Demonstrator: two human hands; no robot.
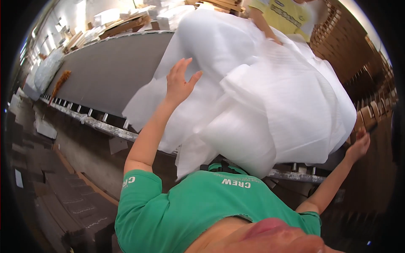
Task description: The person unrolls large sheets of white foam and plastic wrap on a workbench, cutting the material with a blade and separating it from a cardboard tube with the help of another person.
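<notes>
A big heap of white foam sheet (295, 97) lies bunched over the conveyor in front of me, with folds hanging down over the near edge against my body. My left hand (180, 84) is raised over the sheet's left part, fingers apart and holding nothing. Out past the right edge of the heap is my right hand (358, 146), its fingers curled. A thin dark shape shows near its fingertips, too unclear to name. Across the heap, a co-worker in a yellow shirt (287, 17) has a hand (274, 39) on the sheet. Whatever the foam covers is hidden.
The dark conveyor belt (118, 69) runs off to the left, with rollers along its metal side rail (101, 125). A feather duster (61, 83) and a clear plastic-wrapped bundle (48, 69) are at its far left. Flattened cardboard (71, 202) is stacked lower left; brown cartons (346, 46) stand right.
</notes>
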